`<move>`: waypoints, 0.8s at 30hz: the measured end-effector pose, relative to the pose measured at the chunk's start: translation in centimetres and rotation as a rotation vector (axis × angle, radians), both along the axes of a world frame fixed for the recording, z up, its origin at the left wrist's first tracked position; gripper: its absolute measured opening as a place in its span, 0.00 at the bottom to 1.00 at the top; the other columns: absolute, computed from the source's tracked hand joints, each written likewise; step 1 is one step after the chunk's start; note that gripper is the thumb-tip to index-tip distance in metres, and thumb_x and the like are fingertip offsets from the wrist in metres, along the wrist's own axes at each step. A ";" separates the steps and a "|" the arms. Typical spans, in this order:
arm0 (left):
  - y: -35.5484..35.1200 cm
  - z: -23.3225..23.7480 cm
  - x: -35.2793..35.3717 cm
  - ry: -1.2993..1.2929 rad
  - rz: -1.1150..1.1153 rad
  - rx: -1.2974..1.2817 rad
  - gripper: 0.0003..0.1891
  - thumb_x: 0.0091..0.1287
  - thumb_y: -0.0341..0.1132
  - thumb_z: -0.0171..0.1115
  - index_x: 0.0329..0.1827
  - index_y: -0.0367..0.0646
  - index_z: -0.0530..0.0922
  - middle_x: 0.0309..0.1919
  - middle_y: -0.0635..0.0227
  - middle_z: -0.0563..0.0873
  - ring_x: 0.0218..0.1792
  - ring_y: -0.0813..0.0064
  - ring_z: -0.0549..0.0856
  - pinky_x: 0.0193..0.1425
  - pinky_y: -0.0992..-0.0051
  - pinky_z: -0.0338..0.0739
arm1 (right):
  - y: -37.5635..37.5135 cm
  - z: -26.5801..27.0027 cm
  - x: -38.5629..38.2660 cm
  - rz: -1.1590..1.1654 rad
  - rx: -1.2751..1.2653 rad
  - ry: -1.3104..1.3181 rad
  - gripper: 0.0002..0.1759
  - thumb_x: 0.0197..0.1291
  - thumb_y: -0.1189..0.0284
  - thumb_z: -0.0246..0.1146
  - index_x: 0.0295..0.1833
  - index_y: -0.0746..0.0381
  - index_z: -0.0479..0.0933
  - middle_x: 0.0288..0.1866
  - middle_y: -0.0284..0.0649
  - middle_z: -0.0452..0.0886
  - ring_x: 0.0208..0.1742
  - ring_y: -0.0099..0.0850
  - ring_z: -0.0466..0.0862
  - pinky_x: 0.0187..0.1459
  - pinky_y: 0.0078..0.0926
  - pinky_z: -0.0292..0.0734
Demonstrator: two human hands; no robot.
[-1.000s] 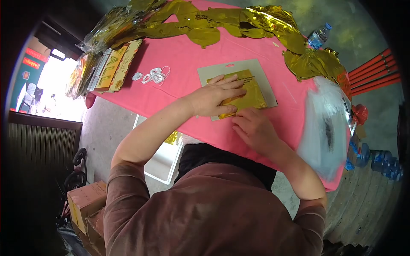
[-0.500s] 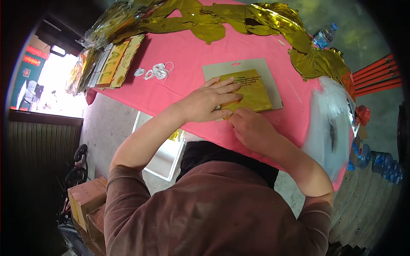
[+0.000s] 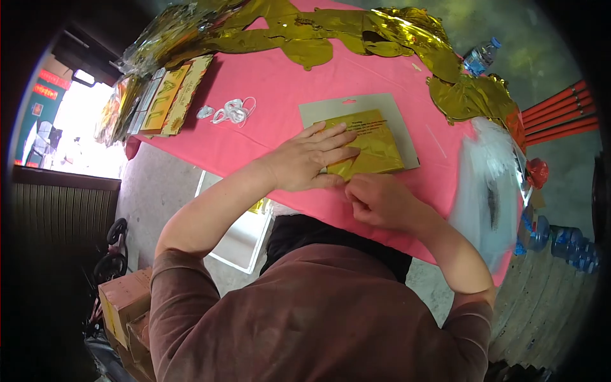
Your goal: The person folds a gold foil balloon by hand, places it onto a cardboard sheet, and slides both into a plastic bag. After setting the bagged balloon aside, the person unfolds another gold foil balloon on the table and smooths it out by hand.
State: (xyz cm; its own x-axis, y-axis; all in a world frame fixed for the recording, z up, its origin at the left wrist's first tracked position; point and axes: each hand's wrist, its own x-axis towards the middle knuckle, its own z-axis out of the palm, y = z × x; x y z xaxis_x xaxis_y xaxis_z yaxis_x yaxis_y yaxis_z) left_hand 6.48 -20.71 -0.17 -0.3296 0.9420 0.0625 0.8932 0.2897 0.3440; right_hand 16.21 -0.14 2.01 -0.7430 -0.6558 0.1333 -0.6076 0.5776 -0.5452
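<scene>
A folded gold foil sheet [image 3: 382, 148] lies flat on a grey backing card [image 3: 403, 127], which rests on a pink tablecloth [image 3: 273, 137] in front of the person. Black printed text, headed by a warning line, occupies the far part of the foil. The backing card projects beyond the foil along its far and right edges; a hanging slot [image 3: 349, 100] is cut near its far edge.

The left hand [image 3: 310, 157] lies palm down over the left portion of the foil, with its fingers extended and slightly apart. The right hand [image 3: 383, 201] is positioned at the near edge of the foil, fingers curled inward and fingertips close to the left thumb. Whether the right fingertips pinch the foil cannot be determined from this view.

To the left of the card, well apart from it, lie a coil of white cord [image 3: 234, 113] and, beside it, a small white piece [image 3: 205, 113]. A stack of printed packages [image 3: 167, 102] is located at the left edge of the cloth. Unfilled gold foil balloons [image 3: 309, 54] extend along the far edge. A capped plastic bottle [image 3: 482, 58] is adjacent to the foil at far right. Clear plastic bags [image 3: 480, 188] cover the right edge of the cloth. Red poles [image 3: 560, 114] and blue water jugs [image 3: 569, 247] are located beyond the right side. A cardboard box [image 3: 126, 299] is located at lower left.
</scene>
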 end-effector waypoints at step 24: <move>-1.7 2.5 2.5 -0.048 -0.008 0.251 0.14 0.54 0.36 0.71 0.40 0.40 0.80 0.49 0.61 0.81 0.54 0.59 0.79 0.56 0.62 0.75 | 10.4 1.7 2.8 -0.403 0.167 0.181 0.11 0.49 0.76 0.63 0.41 0.58 0.78 0.36 0.39 0.78 0.36 0.39 0.80 0.37 0.35 0.77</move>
State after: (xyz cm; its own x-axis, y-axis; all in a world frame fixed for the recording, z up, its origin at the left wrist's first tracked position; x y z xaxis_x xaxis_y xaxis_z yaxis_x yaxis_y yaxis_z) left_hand 9.03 -22.41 2.30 -0.3309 0.9014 0.2792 0.8759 0.1832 0.4464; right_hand 19.01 10.31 3.69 -0.9173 -0.3434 0.2017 -0.3938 0.8576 -0.3307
